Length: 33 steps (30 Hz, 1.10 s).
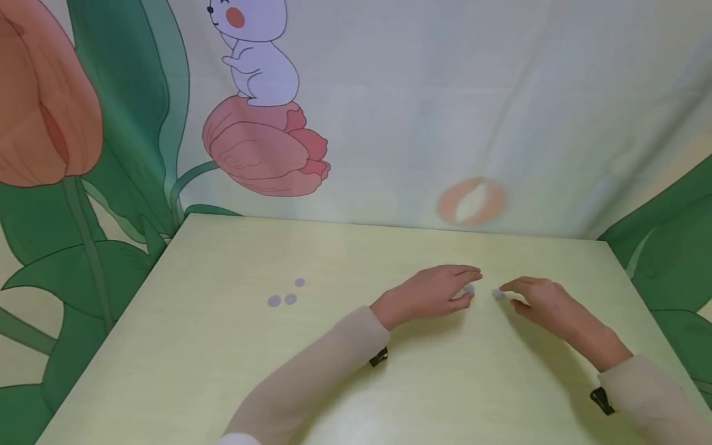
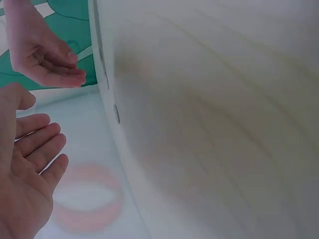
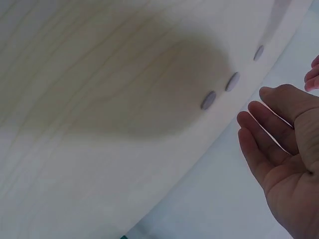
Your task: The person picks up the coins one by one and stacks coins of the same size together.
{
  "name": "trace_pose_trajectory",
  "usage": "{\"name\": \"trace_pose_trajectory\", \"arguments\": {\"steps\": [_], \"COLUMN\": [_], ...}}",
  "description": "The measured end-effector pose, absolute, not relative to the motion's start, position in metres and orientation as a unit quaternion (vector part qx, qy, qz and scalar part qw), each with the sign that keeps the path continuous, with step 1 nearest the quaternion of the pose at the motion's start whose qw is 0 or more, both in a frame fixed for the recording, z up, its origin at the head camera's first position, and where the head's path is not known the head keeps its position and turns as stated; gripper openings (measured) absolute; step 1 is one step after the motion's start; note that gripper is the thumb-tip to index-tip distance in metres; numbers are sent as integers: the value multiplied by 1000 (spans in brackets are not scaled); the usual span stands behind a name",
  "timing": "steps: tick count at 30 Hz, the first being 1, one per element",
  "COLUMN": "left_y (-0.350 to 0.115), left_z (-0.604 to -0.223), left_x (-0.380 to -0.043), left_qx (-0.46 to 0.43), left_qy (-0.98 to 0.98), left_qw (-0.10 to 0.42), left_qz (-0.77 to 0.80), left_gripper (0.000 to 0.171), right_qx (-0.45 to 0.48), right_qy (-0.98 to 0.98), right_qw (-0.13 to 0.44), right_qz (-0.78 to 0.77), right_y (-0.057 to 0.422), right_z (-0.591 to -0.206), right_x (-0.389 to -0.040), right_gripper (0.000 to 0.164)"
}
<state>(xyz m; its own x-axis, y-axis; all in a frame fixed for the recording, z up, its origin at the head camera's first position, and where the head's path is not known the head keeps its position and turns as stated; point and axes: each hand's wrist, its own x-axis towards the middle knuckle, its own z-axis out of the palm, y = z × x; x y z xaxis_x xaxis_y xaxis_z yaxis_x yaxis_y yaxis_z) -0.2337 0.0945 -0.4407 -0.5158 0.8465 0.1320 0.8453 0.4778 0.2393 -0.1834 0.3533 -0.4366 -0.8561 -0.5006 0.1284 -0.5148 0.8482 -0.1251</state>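
Small flat grey discs lie on the pale table. In the head view, my left hand (image 1: pixel 428 292) reaches across the middle of the table, and one disc (image 1: pixel 470 288) shows between its thumb and fingers. My right hand (image 1: pixel 547 304) comes in from the right, with a fingertip overlapping another disc (image 1: pixel 497 294). The left wrist view has the left hand (image 2: pixel 30 174) with relaxed fingers, apart from a disc (image 2: pixel 116 113). Loosely bent fingers of the right hand (image 3: pixel 284 144) hover clear of the nearby discs, including one disc (image 3: pixel 232 81), in the right wrist view.
Farther left on the table (image 1: pixel 222 371) lie three more discs, one of them a larger disc (image 1: pixel 274 301). A printed curtain (image 1: pixel 389 123) with tulips and a white animal hangs behind the table's back edge. Dark clips show below both sleeves.
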Motion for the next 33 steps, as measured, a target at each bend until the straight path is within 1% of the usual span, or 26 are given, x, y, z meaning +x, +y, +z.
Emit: {"name": "trace_pose_trajectory", "arguments": {"steps": [5,10,18,23,33], "left_y": [118,141,161,164,168], "left_z": [-444,-453,-463,-463,-473], "left_x": [-241,-254,-268,-273,-281], "left_qx": [480,442,384,372,360], "left_qy": [859,866,867,862,844], "left_qw": [40,76,99,113,146], "left_qz": [170,222,301,324,371], "left_gripper": [39,34,29,23,19], "right_qx": [238,217,175,155,145], "right_qy": [-967,-970,-973,-972,-967], "right_qw": [33,23,-6,-9,-12], "right_qz": [89,105,148,177,208], "right_y": [361,366,368,370,374], "right_z": [-441,-446,-449,-453,-461], "right_x": [-187,-192,-199,-204,-208], "right_gripper": [27,23,20,20,18]}}
